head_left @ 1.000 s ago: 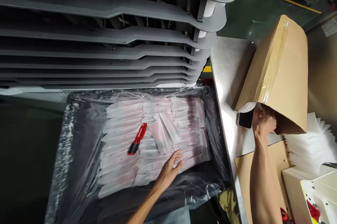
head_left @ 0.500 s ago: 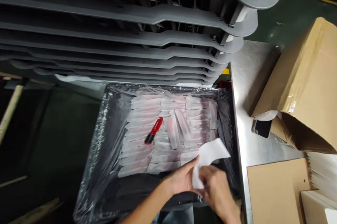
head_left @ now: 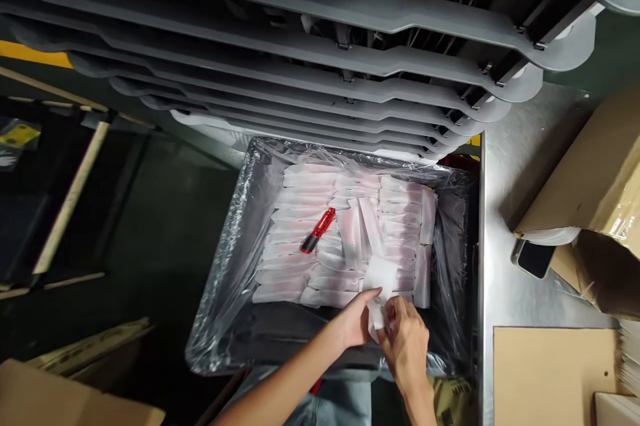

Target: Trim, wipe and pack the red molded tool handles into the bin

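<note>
Both my hands meet over the near end of a plastic-lined black bin [head_left: 235, 226]. My left hand [head_left: 356, 321] and my right hand [head_left: 406, 338] are both closed on a small white pouch [head_left: 379, 281], which stands up between the fingers. Below it, rows of white-wrapped packets [head_left: 300, 249] fill the bin. A red and black tool [head_left: 319, 231] lies loose on top of the packets, left of the pouch.
Stacked grey trays [head_left: 320, 46] overhang the far side of the bin. A steel table [head_left: 505, 213] on the right carries a tipped cardboard box [head_left: 595, 179], a phone [head_left: 534, 258] and a flat cardboard sheet [head_left: 550, 373]. Cardboard [head_left: 65, 399] lies at the lower left.
My right hand left the cardboard box and came to the bin with a white pouch. Both hands now grip it, lower and closer together. The view has swung left.
</note>
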Tool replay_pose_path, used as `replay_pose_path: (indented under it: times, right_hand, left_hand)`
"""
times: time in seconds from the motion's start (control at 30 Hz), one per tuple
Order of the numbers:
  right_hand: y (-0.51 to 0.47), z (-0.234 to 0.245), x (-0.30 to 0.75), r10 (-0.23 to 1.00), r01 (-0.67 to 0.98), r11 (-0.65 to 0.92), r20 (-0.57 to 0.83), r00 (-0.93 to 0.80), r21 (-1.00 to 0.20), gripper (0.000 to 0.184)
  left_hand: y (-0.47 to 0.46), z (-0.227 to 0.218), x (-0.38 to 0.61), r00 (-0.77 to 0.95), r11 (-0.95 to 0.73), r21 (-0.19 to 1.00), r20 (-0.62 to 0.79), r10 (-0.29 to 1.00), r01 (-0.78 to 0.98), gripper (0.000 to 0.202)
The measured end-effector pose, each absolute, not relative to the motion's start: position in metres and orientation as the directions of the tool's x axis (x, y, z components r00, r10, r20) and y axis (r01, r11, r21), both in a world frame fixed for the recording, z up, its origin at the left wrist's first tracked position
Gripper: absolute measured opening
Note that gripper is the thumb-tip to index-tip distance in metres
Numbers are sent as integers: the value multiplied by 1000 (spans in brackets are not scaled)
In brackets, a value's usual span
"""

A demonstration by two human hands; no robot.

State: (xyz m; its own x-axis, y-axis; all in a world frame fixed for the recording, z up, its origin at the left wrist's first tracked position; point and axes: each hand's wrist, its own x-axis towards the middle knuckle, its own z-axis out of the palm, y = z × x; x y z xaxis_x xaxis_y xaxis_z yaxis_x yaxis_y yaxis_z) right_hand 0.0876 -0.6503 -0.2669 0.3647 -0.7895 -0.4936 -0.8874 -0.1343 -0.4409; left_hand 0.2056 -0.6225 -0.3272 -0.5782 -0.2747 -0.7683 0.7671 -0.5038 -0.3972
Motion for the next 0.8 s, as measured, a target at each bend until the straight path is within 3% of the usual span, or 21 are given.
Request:
replay_pose_path:
  times: [0.13,0.33,0.47,0.53,0.63,0.8]
  right_hand:
    - [-645,-277,103,-837,-915,-195,-426,343,-354,38]
    - [-643,-281,110,-876,-931,-109,-408,256,-349,32]
    - [-654,-278,105,-794,-731,141,-517,320,-668,26]
    - [-659,-290,114,-743,-627,306,-591,313,-717,27]
    - [-659,-332,158,-655,-652,432,-714,248,-623,39]
    - [-644,-411,275,-429,-760,496,-879,207,-420,28]
  left_hand:
    - [-620,-336,209,-518,-495,-349,-816,-258,796,29]
    - [-616,-345,209,-438,-449,-308,-872,-220,839,25]
    - [-622,-340,237,-321,-341,-238,-923,-213,910,24]
    - [-625,-334,271,-221,-248,-164,-949,-225,955,24]
    - [-625,-323,337,-50,-96,-29,-973,-225,995,20]
    - [-616,-306,416,112,46,106,-977,-182,993,21]
